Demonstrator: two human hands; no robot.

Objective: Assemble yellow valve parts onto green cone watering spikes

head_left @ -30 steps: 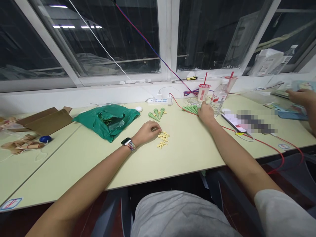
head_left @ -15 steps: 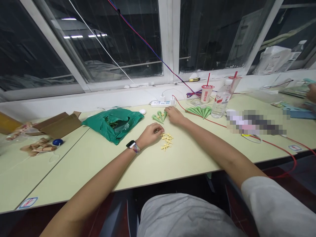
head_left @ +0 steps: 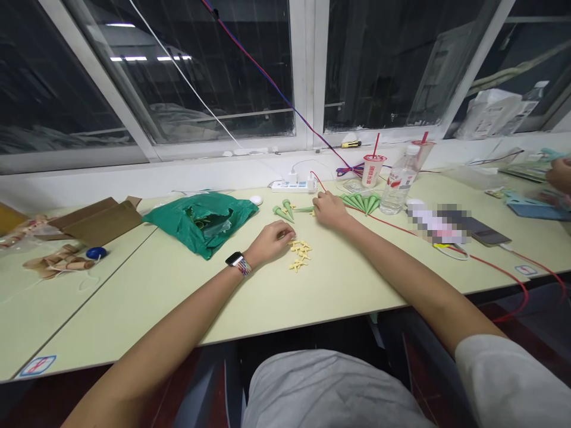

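Observation:
My right hand is closed on a green cone, which lies sideways with its tip pointing left. Small yellow bits show by those fingertips. Left of it, two more green cones rest on the table. My left hand, a watch on its wrist, is curled with thumb and fingers together; whatever it pinches is hidden. Just beside its fingertips lies a loose pile of small yellow pieces, shaped like little branching figures. A fan of green cones sits to the right of my right hand.
A torn green plastic bag and an open cardboard box stand left. Behind are a power strip, a cup and a water bottle. A red cable crosses rightward. Another person's hand shows far right.
My right hand has moved right, away from the small cone group, and a cone now lies sideways at its fingers. Two cones stay in that group. My left hand has barely moved.

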